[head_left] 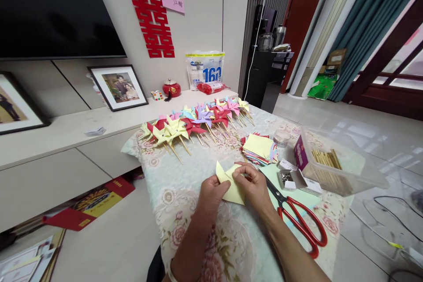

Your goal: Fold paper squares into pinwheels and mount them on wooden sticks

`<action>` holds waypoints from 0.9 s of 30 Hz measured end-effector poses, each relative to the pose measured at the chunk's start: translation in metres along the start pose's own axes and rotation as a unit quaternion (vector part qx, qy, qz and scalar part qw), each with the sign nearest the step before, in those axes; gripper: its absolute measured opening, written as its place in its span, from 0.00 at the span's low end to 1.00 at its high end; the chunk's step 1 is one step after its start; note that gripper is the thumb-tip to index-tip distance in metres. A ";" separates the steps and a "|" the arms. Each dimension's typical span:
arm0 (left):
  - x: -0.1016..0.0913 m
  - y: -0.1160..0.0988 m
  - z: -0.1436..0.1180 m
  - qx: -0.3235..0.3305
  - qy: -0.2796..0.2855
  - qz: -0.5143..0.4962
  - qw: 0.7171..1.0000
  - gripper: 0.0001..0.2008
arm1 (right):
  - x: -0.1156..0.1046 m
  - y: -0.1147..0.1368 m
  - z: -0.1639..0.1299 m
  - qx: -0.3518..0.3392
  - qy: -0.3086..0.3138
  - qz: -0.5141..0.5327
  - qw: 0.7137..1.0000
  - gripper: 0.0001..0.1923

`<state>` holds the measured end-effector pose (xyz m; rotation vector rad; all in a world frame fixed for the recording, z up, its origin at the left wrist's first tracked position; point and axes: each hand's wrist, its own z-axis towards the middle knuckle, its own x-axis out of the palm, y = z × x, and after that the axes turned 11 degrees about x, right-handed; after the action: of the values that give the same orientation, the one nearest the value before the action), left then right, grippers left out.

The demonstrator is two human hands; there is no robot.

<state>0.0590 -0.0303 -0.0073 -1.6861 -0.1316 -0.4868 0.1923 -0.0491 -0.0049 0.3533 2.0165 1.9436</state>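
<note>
Both of my hands grip a pale yellow sheet of paper [235, 193] over the flowered tablecloth, with one corner standing up and another part bent inward. My left hand [213, 191] pinches its left side. On the upper right, the thumb and fingers of my right hand [251, 185] press a folded part. To the right lie red-handled scissors [286, 202], closed, on light green paper [309, 200]. A small open box of metal pieces [287, 178] sits beyond them. Behind my hands is a stack of coloured paper squares [260, 147].
Several paper pinwheels on sticks [203, 119] lie along the table's far side. A clear plastic bin [350, 176] holding wooden sticks [327, 158] stands at the right, near a round clear container [282, 137]. Behind is a cabinet with a framed photo [118, 87] and a red pot [172, 88].
</note>
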 end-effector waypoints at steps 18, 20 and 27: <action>-0.001 0.001 -0.001 0.023 -0.026 -0.077 0.996 0.21 | 0.002 0.003 -0.002 0.144 0.078 0.189 0.968 0.43; -0.001 0.000 -0.003 0.022 -0.021 -0.081 0.996 0.20 | 0.004 0.005 -0.005 0.144 0.101 0.187 0.966 0.44; 0.000 0.001 -0.003 0.010 -0.011 -0.083 0.996 0.21 | 0.004 0.003 -0.004 0.131 0.101 0.139 0.976 0.39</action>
<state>0.0583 -0.0335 -0.0077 -1.6686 -0.2936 -0.5877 0.1871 -0.0509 -0.0023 0.5464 2.4820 1.9361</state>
